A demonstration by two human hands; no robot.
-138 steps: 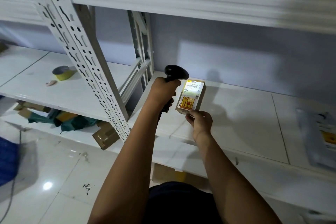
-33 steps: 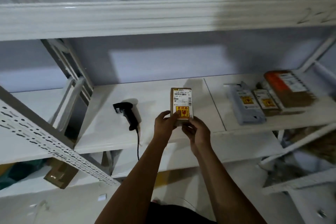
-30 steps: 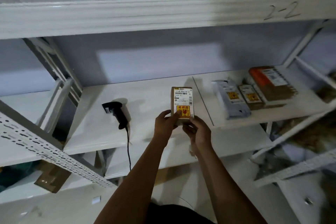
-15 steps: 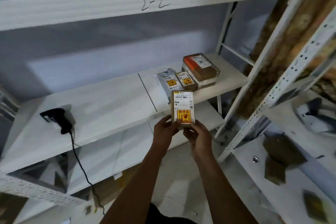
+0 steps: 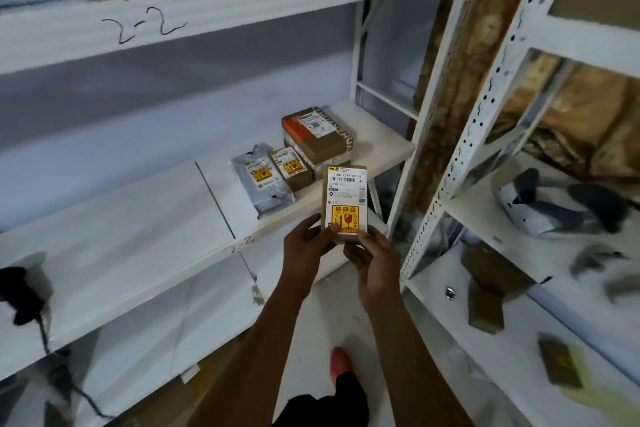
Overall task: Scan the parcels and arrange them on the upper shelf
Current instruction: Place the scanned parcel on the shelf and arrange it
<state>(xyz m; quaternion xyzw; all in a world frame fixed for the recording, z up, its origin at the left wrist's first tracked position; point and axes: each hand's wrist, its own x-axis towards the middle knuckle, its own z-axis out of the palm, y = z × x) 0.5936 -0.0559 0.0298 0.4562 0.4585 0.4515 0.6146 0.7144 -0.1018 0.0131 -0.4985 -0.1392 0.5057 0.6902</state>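
Brown parcel (image 5: 344,198) held; grey bag (image 5: 261,180), taped box (image 5: 320,137) on shelf (image 5: 121,218) beyond

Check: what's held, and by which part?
One small cardboard parcel, held at its bottom end: left hand grips the lower left edge, right hand the lower right corner.

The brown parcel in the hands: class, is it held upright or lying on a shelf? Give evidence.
Upright, off the shelf: the left hand and right hand grip the parcel by its bottom end; its label reads upright.
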